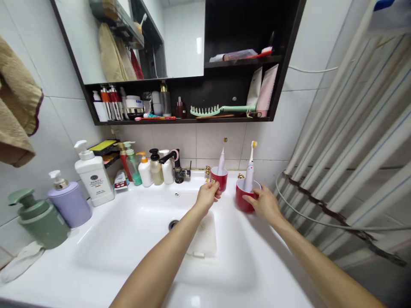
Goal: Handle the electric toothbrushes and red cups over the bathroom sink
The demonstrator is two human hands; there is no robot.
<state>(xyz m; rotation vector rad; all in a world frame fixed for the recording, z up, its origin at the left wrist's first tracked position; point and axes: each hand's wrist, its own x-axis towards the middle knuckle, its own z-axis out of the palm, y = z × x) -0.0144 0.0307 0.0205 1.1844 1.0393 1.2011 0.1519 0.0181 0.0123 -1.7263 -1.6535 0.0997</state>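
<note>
On the right rim of the white sink (135, 256) stand two red cups. The farther red cup (223, 182) has a pale electric toothbrush (221, 163) upright in it. My left hand (208, 196) is in front of this cup, fingers pinched together; what they hold, if anything, is too small to make out. My right hand (265, 204) grips the nearer red cup (243, 201) from its right side, thumb across the front and fingers at the rim. In this cup a pale pink electric toothbrush (249, 169) with a yellow-and-white head leans slightly.
A black faucet (179, 164) stands behind the basin, with several pump bottles (156, 167) to its left. A whitish flat piece (207, 237) lies in the basin. Above hangs a dark mirror cabinet (224, 92) with toiletries. A folded striped curtain (349, 149) is at right.
</note>
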